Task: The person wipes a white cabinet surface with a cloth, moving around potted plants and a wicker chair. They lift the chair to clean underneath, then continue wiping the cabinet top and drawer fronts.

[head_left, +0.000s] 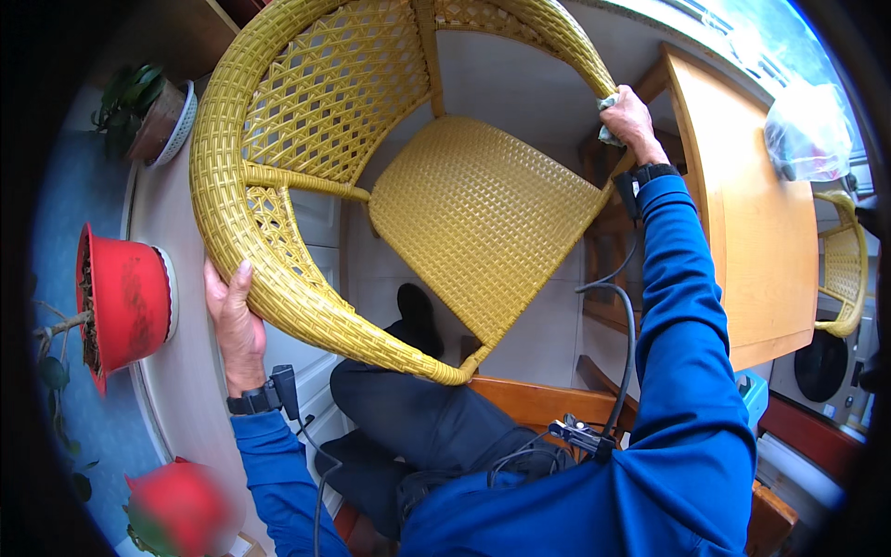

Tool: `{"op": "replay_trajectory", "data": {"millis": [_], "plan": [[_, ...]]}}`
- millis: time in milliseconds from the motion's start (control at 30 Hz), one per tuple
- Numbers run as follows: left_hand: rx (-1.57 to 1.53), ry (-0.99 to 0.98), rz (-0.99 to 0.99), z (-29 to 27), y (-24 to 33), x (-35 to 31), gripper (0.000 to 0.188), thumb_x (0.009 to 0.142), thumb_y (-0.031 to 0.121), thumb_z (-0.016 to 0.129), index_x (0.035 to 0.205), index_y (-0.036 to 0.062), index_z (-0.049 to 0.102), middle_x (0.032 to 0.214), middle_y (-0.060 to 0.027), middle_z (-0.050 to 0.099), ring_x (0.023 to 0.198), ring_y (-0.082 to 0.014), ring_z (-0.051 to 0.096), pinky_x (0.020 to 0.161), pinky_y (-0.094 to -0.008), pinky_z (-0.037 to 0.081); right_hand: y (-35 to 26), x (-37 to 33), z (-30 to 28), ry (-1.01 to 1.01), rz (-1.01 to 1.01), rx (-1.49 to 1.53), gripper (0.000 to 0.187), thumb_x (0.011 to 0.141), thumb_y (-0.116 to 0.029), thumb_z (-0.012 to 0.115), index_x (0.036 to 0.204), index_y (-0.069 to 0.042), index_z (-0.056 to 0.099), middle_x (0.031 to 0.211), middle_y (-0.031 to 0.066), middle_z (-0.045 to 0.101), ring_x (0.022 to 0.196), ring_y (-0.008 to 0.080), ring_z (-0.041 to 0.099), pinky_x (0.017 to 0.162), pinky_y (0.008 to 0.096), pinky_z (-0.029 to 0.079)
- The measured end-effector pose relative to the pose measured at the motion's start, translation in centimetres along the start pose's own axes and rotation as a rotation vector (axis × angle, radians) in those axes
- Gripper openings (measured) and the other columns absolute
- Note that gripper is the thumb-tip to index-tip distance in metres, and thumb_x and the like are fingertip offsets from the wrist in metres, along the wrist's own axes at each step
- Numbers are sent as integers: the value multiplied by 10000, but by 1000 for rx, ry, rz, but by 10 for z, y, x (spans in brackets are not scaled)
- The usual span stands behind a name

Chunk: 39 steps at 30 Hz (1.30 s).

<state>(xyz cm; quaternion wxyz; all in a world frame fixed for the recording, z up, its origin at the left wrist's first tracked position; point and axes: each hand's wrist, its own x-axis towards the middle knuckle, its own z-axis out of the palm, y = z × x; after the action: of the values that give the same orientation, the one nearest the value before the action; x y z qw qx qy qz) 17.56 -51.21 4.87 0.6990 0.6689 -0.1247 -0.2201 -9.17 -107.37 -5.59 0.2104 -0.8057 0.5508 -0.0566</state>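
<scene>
the hands were well apart: the left hand [238, 330] gripped the rounded rim [215, 186] of a yellow woven chair [483, 200] before the body; the right hand [631, 123] closed around a pale cloth [609, 136] at the rim's far end. the seat faced lower right, its back-to-front axis slanting from upper left.

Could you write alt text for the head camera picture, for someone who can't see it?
A person's two hands hold a yellow woven chair, the left hand at its curved rim, the right hand gripping a pale cloth against the rim's far end. Red plant pots stand at left, a wooden table at right.
</scene>
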Motion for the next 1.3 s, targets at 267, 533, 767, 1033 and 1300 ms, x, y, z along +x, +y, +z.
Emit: {"op": "replay_trajectory", "data": {"millis": [267, 533, 767, 1033, 1300], "plan": [[-238, 177, -69, 38, -47, -70, 547, 979, 196, 744, 1431, 8, 499, 1341, -131, 631, 1197, -250, 648, 1049, -428, 553, 5, -6, -4, 26, 5, 54, 370, 903, -235, 672, 1227, -60, 631, 1134, 246, 737, 1115, 424, 704, 971, 478, 548], [-201, 169, -71, 35, -41, -66, 480, 1001, 187, 721, 1391, -17, 529, 1305, -133, 659, 1152, -237, 677, 1001, -408, 583, 10, -1, -1, 28, 21, 28, 353, 894, -232, 681, 1196, -51, 661, 1097, 237, 745, 1064, 396, 728, 924, 454, 572], [-209, 136, -97, 39, -32, -65, 469, 993, 151, 716, 1385, -29, 532, 1288, -138, 668, 1165, -234, 669, 1022, -407, 566, 19, -6, -2, 120, -29, 54, 331, 846, -205, 698, 1138, -49, 699, 1008, 210, 752, 991, 374, 738, 881, 446, 572], [-254, 114, -32, 48, -21, -79, 523, 947, 122, 721, 1401, -36, 517, 1289, -127, 645, 1141, -221, 655, 1034, -392, 542, 36, -20, -6, 218, -23, -14, 326, 851, -244, 678, 1098, -31, 696, 1026, 238, 743, 1022, 417, 719, 897, 479, 557], [-337, 215, -30, 62, -7, -78, 429, 875, -12, 721, 1260, -19, 532, 1162, -98, 656, 1006, -181, 663, 938, -357, 568, 49, -23, -10, 206, 30, 128, 347, 793, -181, 747, 1108, -38, 724, 980, 167, 761, 935, 312, 752, 862, 420, 585]]}}
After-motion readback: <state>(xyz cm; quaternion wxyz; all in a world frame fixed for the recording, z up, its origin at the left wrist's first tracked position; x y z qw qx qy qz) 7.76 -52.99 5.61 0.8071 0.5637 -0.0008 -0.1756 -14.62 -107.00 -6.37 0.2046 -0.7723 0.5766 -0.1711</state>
